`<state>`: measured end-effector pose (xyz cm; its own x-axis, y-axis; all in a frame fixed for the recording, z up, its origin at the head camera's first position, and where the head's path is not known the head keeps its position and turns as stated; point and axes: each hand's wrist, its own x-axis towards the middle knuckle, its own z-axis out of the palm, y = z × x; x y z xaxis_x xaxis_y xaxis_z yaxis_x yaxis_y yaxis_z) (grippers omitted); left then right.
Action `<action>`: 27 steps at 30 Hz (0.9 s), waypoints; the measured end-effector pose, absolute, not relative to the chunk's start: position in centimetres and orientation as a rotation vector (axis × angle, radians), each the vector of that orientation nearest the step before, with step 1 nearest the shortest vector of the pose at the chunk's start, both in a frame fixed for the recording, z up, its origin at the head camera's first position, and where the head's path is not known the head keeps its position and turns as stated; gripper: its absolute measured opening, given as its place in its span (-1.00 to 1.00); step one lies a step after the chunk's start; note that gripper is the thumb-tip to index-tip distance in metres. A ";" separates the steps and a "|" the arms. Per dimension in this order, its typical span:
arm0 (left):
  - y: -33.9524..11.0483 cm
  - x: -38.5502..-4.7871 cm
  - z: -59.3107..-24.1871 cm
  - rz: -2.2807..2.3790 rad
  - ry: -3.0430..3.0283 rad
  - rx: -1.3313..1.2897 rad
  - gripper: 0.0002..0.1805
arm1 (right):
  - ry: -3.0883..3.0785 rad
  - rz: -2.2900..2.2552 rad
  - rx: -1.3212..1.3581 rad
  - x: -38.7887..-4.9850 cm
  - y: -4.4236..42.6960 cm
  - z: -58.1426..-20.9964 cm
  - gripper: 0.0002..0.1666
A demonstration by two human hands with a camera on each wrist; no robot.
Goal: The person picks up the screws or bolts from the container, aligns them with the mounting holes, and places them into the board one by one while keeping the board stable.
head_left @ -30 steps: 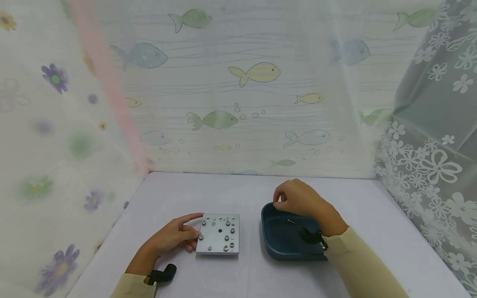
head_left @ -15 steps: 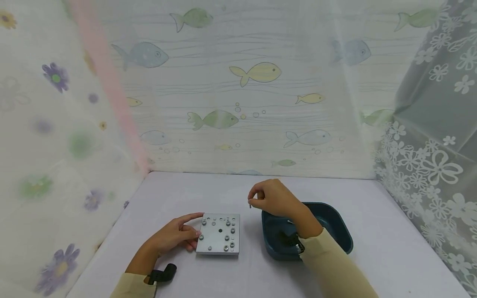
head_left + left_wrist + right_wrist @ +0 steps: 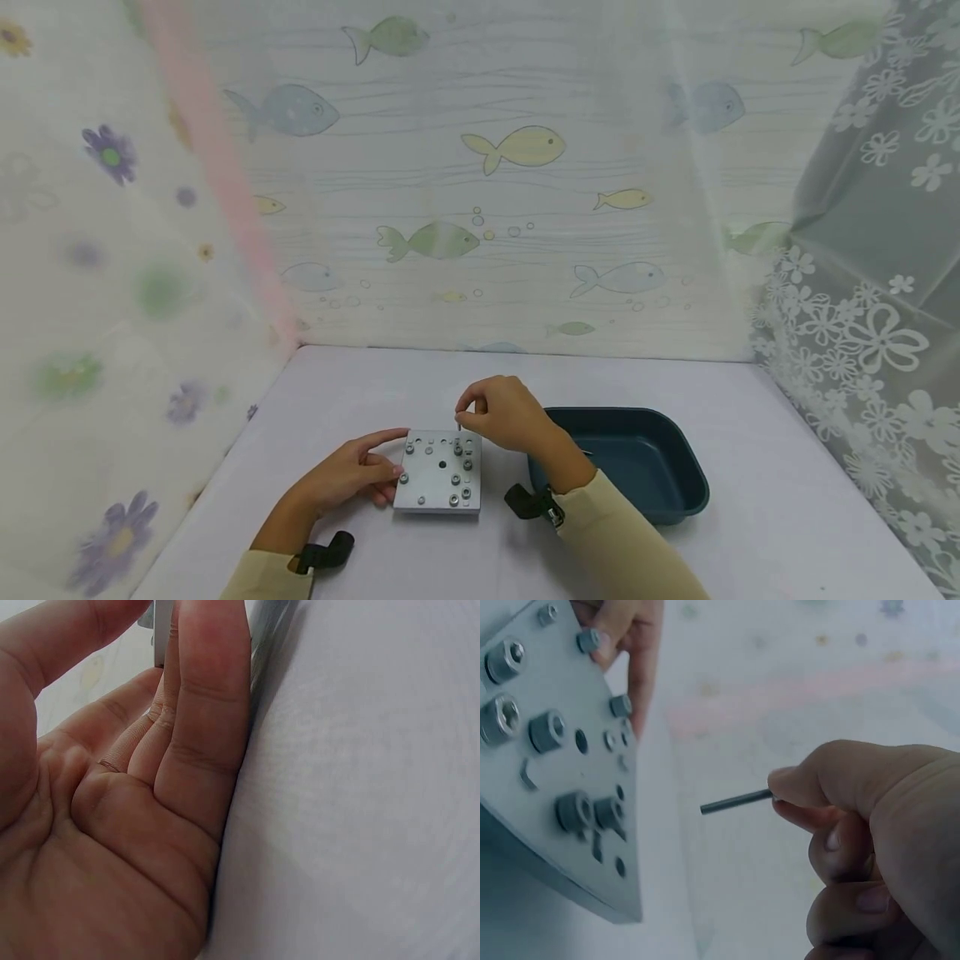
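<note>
A square silver metal plate [image 3: 435, 487] lies on the table, fitted with several socket-head screws [image 3: 508, 660] and several open holes. My left hand [image 3: 341, 477] holds its left edge, thumb at the side and index finger reaching the far-left corner. Over the far edge of the plate is my right hand [image 3: 506, 415], pinching a thin metal screw [image 3: 736, 802] between thumb and index finger. In the right wrist view the screw's bare shank points toward the plate, apart from it; the fingers hide its other end. The left wrist view shows mostly palm and fingers.
To the right of the plate stands a dark blue tray [image 3: 637, 479], partly behind the right forearm. A small screw [image 3: 587, 452] lies in it. White table cloth [image 3: 375, 383] surrounds both, with patterned curtains [image 3: 517, 250] at the back and sides.
My right hand has come out of the tray and moved left to the plate's far edge, carrying the screw. The left hand and plate have stayed put.
</note>
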<state>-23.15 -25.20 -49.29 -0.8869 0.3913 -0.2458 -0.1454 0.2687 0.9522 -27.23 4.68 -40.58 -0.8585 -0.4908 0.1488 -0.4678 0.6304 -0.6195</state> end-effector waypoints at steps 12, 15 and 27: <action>-25.0 -23.1 -49.0 1.633 2.125 0.214 -0.18 | 2.844 -1.096 -0.604 -26.7 2.0 -42.7 -0.91; -25.1 -23.1 -49.0 1.633 2.121 0.211 -0.18 | 2.842 -1.109 -0.558 -26.5 1.7 -43.0 -0.91; -25.3 -23.1 -49.2 1.642 2.112 0.219 -0.17 | 2.862 -1.074 -0.501 -26.1 0.8 -43.5 -0.90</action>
